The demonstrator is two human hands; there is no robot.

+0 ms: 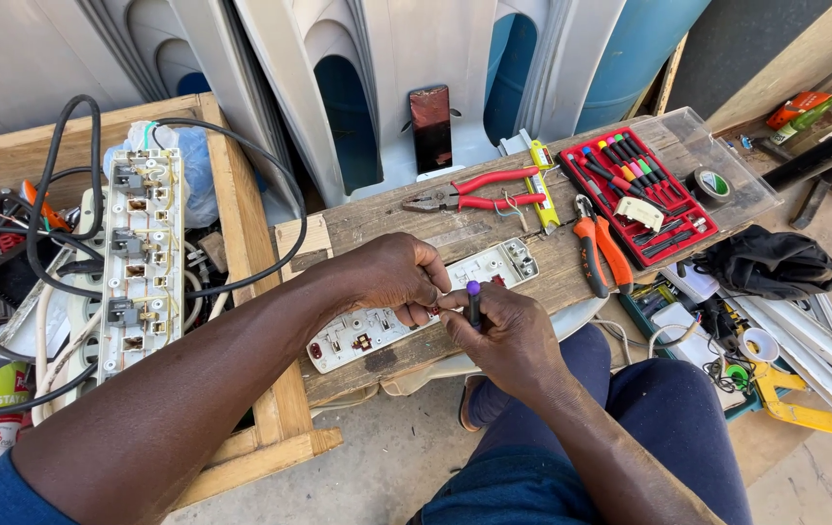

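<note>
At the far left an open wooden crate (pixel 241 209) holds a long white power strip with its cover off (pixel 141 261), brass contacts and grey switches showing, lying among looped black cables (pixel 46 214), white cords and a clear plastic bag (pixel 192 170). Just right of the crate a rough wooden plank serves as the table (pixel 552 258). On its near edge lies a shorter opened white power strip (pixel 377 326), set aslant from near left to far right. The left hand (pixel 391 277) is closed over the middle of this strip, fingers curled and pinching at a spot beside the right hand. The right hand (pixel 508 335) is closed around a small dark screwdriver with a purple cap (pixel 473 301), held upright with its tip on the strip.

Farther back on the table lie red-handled long-nose pliers (pixel 479 190) and a yellow utility knife (pixel 542 180); a dark phone (pixel 430 126) leans upright behind them. To the right sit orange-handled cutters (pixel 599 251). Next comes a clear plastic case with a red tray (pixel 693 233), filled with a row of small screwdrivers with coloured handles (pixel 625 165) and a cream-coloured plug part (pixel 639 212). A roll of black tape (pixel 712 185) rests on the case's open lid. At the right, below the table, a teal tray (pixel 641 313) holds white fittings and wire; its contents are too cluttered to tell apart.
</note>
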